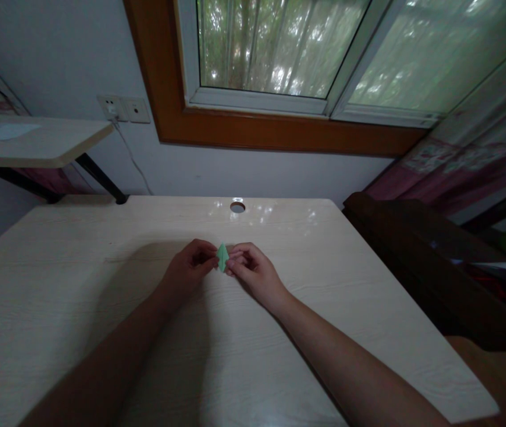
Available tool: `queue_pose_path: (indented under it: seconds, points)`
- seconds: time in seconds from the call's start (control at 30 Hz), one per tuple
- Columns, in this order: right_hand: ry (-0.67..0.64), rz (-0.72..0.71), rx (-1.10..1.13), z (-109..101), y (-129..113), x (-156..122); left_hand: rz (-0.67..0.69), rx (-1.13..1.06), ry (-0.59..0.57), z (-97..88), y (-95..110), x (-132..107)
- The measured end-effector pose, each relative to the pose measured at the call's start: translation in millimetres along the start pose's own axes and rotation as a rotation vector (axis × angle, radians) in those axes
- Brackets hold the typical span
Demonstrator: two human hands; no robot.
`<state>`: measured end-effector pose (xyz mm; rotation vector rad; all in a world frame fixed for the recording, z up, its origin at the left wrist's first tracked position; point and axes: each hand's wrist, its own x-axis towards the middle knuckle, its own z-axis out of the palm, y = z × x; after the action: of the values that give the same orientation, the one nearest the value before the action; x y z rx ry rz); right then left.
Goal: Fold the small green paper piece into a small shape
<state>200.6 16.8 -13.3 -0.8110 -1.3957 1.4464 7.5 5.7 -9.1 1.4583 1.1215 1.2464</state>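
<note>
Between my two hands, just above the pale wooden desk (253, 356), is a small green piece of folded paper (222, 257). It is roughly diamond-shaped, with a crease running down its middle. My left hand (193, 264) pinches its left edge between thumb and fingertips. From the other side, my right hand (255, 270) grips the right edge in the same way. The fingertips cover both side corners of the paper; its top and bottom points show.
A round cable hole (237, 207) sits near the desk's back edge. At the left stands a raised shelf (57, 142) on black legs. A wall socket (113, 108) holds a plug with a white cord. Dark wooden furniture (413, 261) flanks the right side, and a window is behind.
</note>
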Motion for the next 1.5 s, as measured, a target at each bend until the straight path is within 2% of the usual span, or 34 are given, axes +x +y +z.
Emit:
queue_pose_path:
  seconds: [0.7,0.87,1.1,1.33,1.5]
  points:
    - [-0.035,-0.002,-0.017,-1.6,-3.6,-0.4,-0.038,-0.146,-0.128,-2.8,6.6,-3.0]
    - [-0.032,-0.015,-0.035,-2.0,-2.6,-0.8,-0.034,-0.068,-0.105,-3.1,0.2,-2.0]
    - [-0.016,-0.062,-0.049,-3.4,-0.1,-1.0,-0.016,0.083,-0.007,-3.0,-7.7,-0.6]
    - [0.003,-0.072,-0.151,-2.4,1.1,-1.8,0.007,0.164,-0.037,-1.1,0.2,-1.9]
    - [0.009,-0.091,-0.203,-4.7,1.6,-0.8,0.076,0.275,-0.033,-1.5,2.3,-3.3]
